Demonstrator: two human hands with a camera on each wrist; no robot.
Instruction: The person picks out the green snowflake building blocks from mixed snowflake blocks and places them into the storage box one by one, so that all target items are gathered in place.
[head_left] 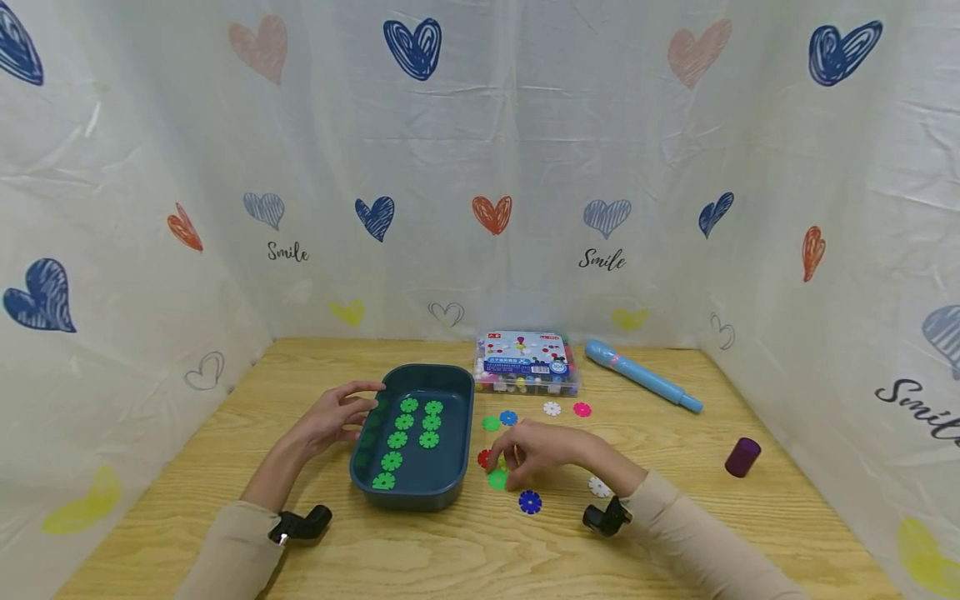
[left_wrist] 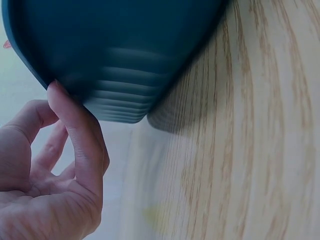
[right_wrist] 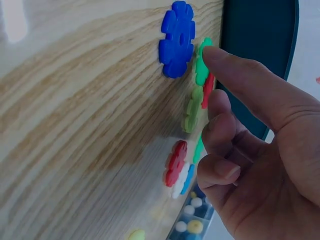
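Observation:
A dark teal tray (head_left: 411,502) holds several green flower-shaped discs (head_left: 404,422) in two rows. At its left side is my left hand (head_left: 333,423), touching the wall near the rim with loosely bent fingers. Over a cluster of flower discs right of the tray, my right hand (head_left: 542,448) reaches down. Its thumb tip touches or nearly touches a green disc (right_wrist: 202,61) lying on the table. The index finger is bent, and no pinch on the disc shows. Close by lie a red disc (head_left: 484,458), a yellow-green disc (right_wrist: 192,109) and a dark blue disc (head_left: 530,502).
Behind the hands lie green (head_left: 491,423), blue, white and pink discs; a white disc (head_left: 599,487) lies by the right wrist. A clear box of beads (head_left: 527,363) stands at the back, beside a light-blue microphone-shaped tube (head_left: 643,377). A purple cylinder (head_left: 742,457) is far right.

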